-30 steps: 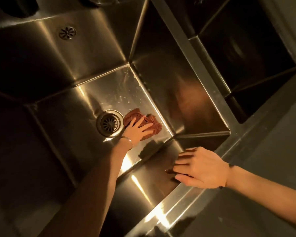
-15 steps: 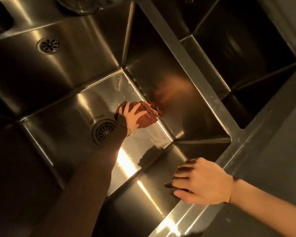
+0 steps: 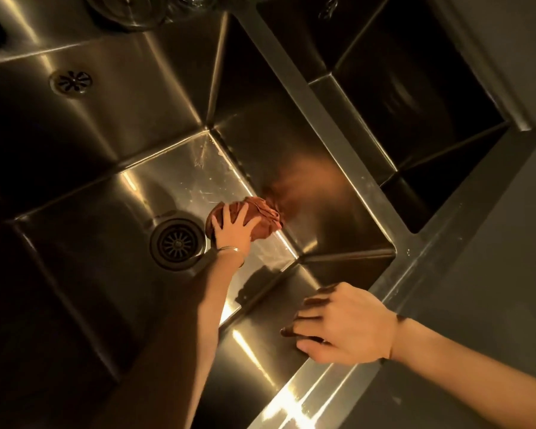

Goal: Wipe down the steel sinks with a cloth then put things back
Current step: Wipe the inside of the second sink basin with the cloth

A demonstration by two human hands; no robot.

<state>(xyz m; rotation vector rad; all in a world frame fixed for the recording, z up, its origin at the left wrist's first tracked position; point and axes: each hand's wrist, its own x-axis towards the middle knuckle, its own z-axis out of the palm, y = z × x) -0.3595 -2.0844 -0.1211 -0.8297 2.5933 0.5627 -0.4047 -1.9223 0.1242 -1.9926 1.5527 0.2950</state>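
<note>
The left hand (image 3: 232, 228) lies on top of the bunched red-brown cloth (image 3: 262, 219), fingers spread wide and pressing it flat to the floor of the near sink (image 3: 112, 274) rather than gripping it. A thin bracelet (image 3: 229, 250) sits at that wrist.

Over the last second the cloth has been pushed away from the drain (image 3: 177, 243). It began just beside the drain and now sits at about two o'clock from it, up against the seam where the floor meets the right-hand wall, which shows its blurred reflection. The wiping of the floor has probably reached this edge, so the wall or the far corner at twelve o'clock looks like the next patch. Faint streaks show on the floor there.

The right hand (image 3: 345, 328), at five o'clock in the view, holds nothing. Its fingers are spread and hang over the near rim onto the inner wall, apparently as a brace, much as it was a second ago.

The second sink (image 3: 415, 94) lies dark at one o'clock, and I cannot tell whether it has been wiped. An overflow grille (image 3: 71, 82) sits at ten o'clock and some glassware (image 3: 130, 12) at twelve. Putting things back is most likely some way off
</note>
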